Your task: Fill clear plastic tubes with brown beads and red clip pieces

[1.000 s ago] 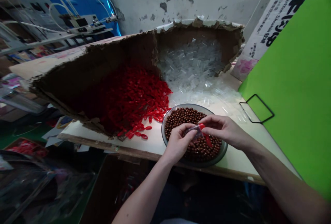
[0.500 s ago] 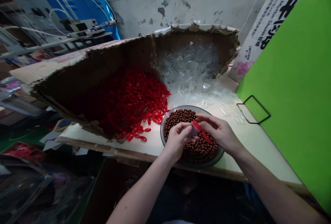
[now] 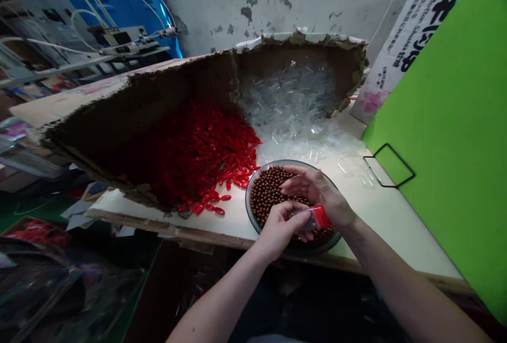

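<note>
Over the bowl, my left hand (image 3: pixel 279 229) is closed around a small clear plastic container with a red cap (image 3: pixel 321 217), which lies on its side with the cap toward the right. My right hand (image 3: pixel 327 198) is just beyond it, its fingers stretched out and loosely curved over the beads. Whether its palm touches the cap I cannot tell. Below both hands stands a grey-rimmed round bowl (image 3: pixel 249 210) filled with shiny brown beads (image 3: pixel 270 189). What is inside the clear container is hidden by my fingers and blurred.
A torn cardboard box (image 3: pixel 233 82) lies open behind the bowl. Red plastic pieces (image 3: pixel 214 142) spill from its left part, clear plastic containers (image 3: pixel 293 105) from its right. A green panel (image 3: pixel 447 148) with a black wire handle (image 3: pixel 400 166) borders the white table (image 3: pixel 388 227) on the right.
The container has moved right and toward me in my left hand, its red cap now in line with the body. My right hand has let go of the red part and opened out.
</note>
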{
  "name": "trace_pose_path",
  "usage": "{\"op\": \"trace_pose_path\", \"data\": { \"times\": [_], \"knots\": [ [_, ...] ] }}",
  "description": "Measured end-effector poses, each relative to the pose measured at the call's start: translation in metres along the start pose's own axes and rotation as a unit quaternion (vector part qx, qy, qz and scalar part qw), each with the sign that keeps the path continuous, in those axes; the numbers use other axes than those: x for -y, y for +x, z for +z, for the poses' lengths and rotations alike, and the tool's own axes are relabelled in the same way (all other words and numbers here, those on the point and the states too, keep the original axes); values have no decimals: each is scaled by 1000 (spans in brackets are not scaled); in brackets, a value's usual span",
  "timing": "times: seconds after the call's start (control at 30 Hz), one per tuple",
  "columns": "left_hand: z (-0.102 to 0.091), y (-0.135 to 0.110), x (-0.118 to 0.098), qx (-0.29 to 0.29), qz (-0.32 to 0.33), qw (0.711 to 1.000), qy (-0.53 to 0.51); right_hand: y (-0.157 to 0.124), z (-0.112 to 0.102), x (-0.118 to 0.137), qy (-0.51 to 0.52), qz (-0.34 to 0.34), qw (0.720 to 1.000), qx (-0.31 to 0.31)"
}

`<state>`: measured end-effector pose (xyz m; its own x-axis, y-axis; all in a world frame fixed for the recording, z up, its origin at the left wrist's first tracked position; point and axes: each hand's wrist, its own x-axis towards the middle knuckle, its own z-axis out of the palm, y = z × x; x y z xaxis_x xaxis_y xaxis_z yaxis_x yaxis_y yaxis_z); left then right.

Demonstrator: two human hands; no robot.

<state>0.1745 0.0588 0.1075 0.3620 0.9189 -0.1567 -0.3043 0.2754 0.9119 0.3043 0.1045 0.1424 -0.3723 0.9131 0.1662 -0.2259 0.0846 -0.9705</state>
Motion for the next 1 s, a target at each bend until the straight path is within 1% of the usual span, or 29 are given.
{"op": "trace_pose_path", "data": {
  "times": [0.03,0.07,0.13,0.17,0.2,0.27,0.37,0.43,0.5,0.6,0.67,0.7,0.73,0.77,0.8,0.83,0.87,0.9,0.93,0.97,1.0],
  "knots": [
    [2,0,-2,-20,27,998,46,0,2,1,35,33,998,30],
    [3,-1,-3,-50,63,992,92,-2,6,1,63,55,996,42],
    [6,-3,-6,-105,138,969,175,-8,15,0,103,71,991,44],
    [7,-5,-7,-122,167,957,206,-12,20,0,116,74,990,43],
    [7,-7,-8,-126,184,947,230,-15,24,0,125,74,989,38],
    [7,-12,-8,-120,196,937,263,-20,31,1,132,67,989,19],
    [4,-16,-9,-110,198,933,280,-21,35,3,137,49,989,-15],
    [1,-15,-12,-111,189,937,271,-20,36,1,141,44,989,-30],
    [-2,-14,-15,-99,150,951,250,-19,38,-2,134,46,989,-39],
    [-4,-15,-19,-54,42,981,182,-22,44,-6,96,38,994,-41],
    [-8,-22,-21,-29,-31,991,130,-22,46,-6,62,20,997,-31],
    [-13,-28,-22,-29,-54,992,112,-21,43,-5,45,8,999,-24],
    [-20,-36,-22,-44,-67,991,103,-19,35,-4,24,-4,999,-21],
    [-31,-46,-23,-79,-71,989,104,-14,23,-5,-3,-13,1000,-27],
    [-45,-57,-23,-138,-59,982,114,-7,4,-6,-39,-20,998,-45],
    [-63,-70,-22,-215,-44,967,134,1,-19,-9,-90,-15,993,-80],
    [-83,-83,-21,-303,-38,940,156,11,-47,-14,-156,-6,980,-126],
    [-106,-97,-18,-386,-42,905,174,23,-78,-22,-240,-5,954,-179],
    [-129,-112,-13,-450,-55,873,182,36,-109,-30,-339,-5,915,-218],
    [-151,-125,-6,-504,-81,840,182,50,-139,-41,-449,4,864,-229],
    [-171,-138,2,-553,-99,808,179,66,-165,-51,-485,14,844,-227]
  ]
}}
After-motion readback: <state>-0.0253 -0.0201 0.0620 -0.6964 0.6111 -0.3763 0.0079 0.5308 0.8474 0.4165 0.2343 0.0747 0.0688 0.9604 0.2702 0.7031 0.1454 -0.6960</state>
